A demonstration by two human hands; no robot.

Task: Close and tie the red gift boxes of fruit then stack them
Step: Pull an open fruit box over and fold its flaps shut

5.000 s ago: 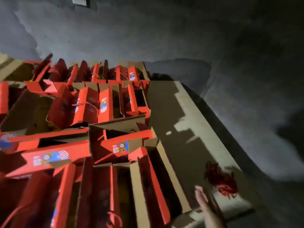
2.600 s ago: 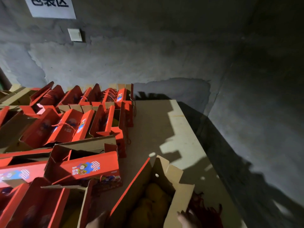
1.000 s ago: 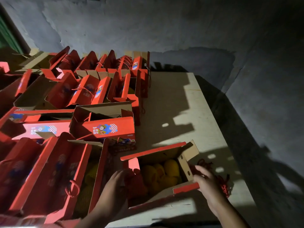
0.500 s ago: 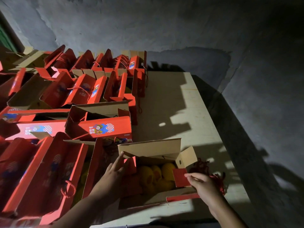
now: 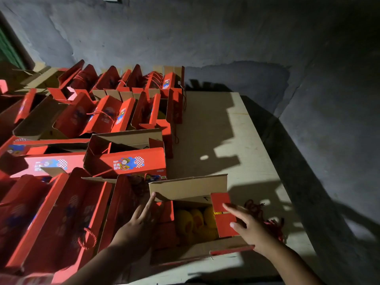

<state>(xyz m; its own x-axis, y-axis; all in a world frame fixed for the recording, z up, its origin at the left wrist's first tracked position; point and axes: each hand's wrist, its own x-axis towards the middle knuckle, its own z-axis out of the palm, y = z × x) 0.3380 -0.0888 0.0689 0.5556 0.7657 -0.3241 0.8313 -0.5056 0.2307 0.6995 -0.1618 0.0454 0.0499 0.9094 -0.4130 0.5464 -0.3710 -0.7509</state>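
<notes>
Closing step: the open box [image 5: 197, 221] of yellow fruit [image 5: 195, 221] sits at the table's [image 5: 216, 124] near edge. Left hand [image 5: 137, 225] and right hand [image 5: 249, 229], fingers straight, press its end flaps inward; the long flaps likely come next.

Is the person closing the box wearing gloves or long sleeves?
No gloves: both the left hand and the right hand are bare. No sleeves show either; both forearms are uncovered right down to the bottom edge of the picture. I see no rings, watch or bracelet, though the light is dim.
</notes>
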